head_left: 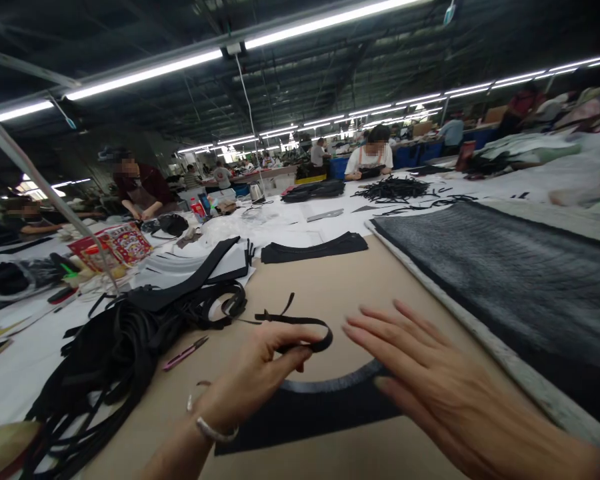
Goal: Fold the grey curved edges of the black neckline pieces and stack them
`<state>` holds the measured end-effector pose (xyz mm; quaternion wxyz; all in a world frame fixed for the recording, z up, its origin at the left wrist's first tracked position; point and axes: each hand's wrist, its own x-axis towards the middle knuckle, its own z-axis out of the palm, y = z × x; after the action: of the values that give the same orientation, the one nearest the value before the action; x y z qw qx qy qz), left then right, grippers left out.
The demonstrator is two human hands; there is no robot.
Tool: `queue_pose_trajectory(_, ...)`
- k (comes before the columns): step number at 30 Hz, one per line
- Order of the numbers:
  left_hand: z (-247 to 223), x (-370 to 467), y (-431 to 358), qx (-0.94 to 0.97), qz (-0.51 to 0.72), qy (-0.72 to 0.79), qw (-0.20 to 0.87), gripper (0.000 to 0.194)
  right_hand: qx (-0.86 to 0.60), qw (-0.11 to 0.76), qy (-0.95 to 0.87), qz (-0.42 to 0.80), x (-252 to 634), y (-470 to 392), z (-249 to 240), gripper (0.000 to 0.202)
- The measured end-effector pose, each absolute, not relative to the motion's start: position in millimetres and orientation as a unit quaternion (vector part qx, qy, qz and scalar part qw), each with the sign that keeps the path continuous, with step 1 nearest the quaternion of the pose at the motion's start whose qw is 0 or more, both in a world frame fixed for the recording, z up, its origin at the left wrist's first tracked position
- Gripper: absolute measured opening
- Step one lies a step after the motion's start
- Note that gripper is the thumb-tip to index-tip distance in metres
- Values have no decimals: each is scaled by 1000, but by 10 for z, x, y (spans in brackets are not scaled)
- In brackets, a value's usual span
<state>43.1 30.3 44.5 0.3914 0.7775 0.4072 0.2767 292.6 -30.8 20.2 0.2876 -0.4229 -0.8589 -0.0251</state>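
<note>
My left hand (267, 360) pinches a looped black fabric strip (324, 341) between thumb and fingers, its tail trailing away on the far side. Below it lies a curved black fabric panel (320, 417) with a greyish band along its inner curve. My right hand (425, 367) is spread flat, fingers stretched out and slightly blurred, over the panel's right end; whether it touches the cloth I cannot tell. A pink-handled thread snipper (185, 353) rests on the tan board (300, 287) left of my left hand.
A heap of black strips (130, 347) spreads over the left side. Stacked black pieces (315, 247) lie at the board's far edge. To the right, a large dark sheet (505, 267) lies over pale material. Across the table a co-worker (370, 157) handles dark pieces; another person (137, 183) stands left.
</note>
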Motion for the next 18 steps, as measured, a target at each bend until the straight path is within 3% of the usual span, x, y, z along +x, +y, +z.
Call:
queue_pose_trajectory(3, 467, 537, 238, 843, 241, 387, 288, 23, -373, 201, -905, 48, 2539, 65, 481, 30)
queue_pose_trajectory(7, 298, 414, 455, 810, 269, 461, 241, 16, -380, 115, -911, 114, 2460, 509, 391, 22)
queue_pose_trajectory(15, 173, 135, 788, 788, 271, 470, 292, 13, -405, 188, -872, 198, 2477, 855, 320, 6)
queue_pose_trajectory(18, 258, 107, 826, 790, 261, 482, 276, 18, -391, 186, -870, 234, 2440, 930, 302, 9)
